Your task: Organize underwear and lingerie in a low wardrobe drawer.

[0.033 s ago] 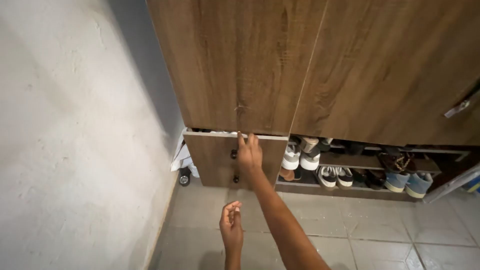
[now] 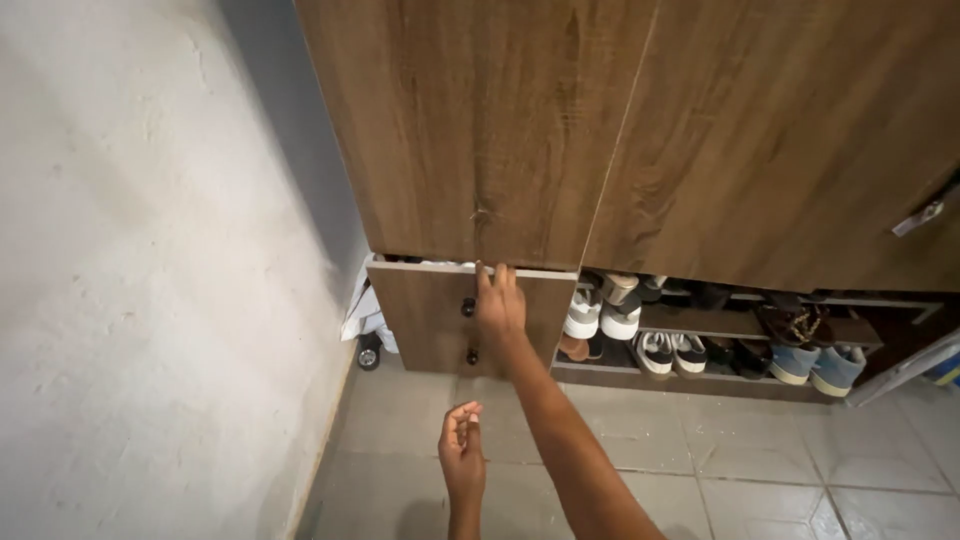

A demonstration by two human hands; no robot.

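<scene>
Looking down: grey tiled floor (image 2: 760, 480), rough white wall (image 2: 150, 300) at left, tall wood wardrobe doors (image 2: 480, 120) above. Shoe rack (image 2: 720, 345) w/ sneakers sat at right. R hand (image 2: 498, 305) lay flat, fingers together, tips on top edge of the low drawer (image 2: 425, 315), which stood slightly out. L hand (image 2: 462, 450) hung loosely curled over floor, holding nothing.

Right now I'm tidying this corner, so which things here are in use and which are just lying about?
In use:
right hand on the drawer's top edge
wooden drawer
left hand, empty

Lying about:
shoes on the rack
white cloth beside the wall
</scene>
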